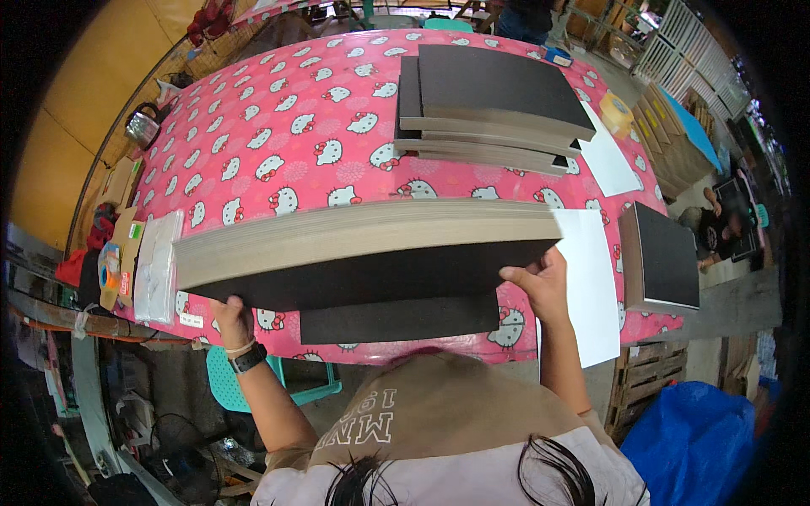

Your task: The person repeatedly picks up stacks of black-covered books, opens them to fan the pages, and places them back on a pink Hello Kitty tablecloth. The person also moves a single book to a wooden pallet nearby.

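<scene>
Both my hands hold a thick, wide stack of black boards (pixel 380 271) with grey-beige cut edges, tilted up so its long edge shows. My left hand (pixel 231 320), below a dark wristwatch, grips the stack's lower left corner. My right hand (pixel 544 282) is closed on its right end, thumb lying on the black face. Under and in front of the stack, a smaller black sheet (pixel 401 325) lies on the table. White sheets (pixel 586 291) are beside my right hand. The fingers behind the stack are hidden.
The table has a pink cartoon-print cover (pixel 278 131). More black board stacks (pixel 498 84) sit at its far side, another (pixel 662 257) at the right. Yellowish tape (pixel 616 111) and a kettle (pixel 143 125) stand near the edges. Another person (pixel 721 223) is at far right.
</scene>
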Demonstrator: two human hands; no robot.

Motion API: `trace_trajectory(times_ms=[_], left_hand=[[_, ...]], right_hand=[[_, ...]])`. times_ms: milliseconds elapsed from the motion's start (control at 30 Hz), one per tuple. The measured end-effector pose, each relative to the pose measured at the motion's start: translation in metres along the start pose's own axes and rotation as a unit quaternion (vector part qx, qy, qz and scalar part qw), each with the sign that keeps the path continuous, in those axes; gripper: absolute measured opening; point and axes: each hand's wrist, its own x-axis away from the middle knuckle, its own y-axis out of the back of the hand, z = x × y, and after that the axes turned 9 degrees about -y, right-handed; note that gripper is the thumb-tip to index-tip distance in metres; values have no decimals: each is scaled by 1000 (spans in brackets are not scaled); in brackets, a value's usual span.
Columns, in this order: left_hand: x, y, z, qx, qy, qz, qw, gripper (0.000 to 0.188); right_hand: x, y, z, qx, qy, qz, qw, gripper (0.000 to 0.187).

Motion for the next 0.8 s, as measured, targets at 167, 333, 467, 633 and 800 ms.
trace_trajectory(times_ms=[167,333,467,633,800], left_hand=[[22,5,4,-28,61,82,994,82],[27,-14,20,6,10,42,999,71],[25,-17,19,-41,89,9,995,64],[20,22,37,-75,16,38,996,72],[1,-153,-57,-281,-295,18,913,79]], right_hand=[[0,18,-34,8,19,35,999,64],[-1,9,-44,30,-15,-7,999,57],[-10,1,-30,12,16,2,1000,47],[-25,28,-30,5,-34,103,994,40],[-17,32,-31,44,-12,68,997,34]])
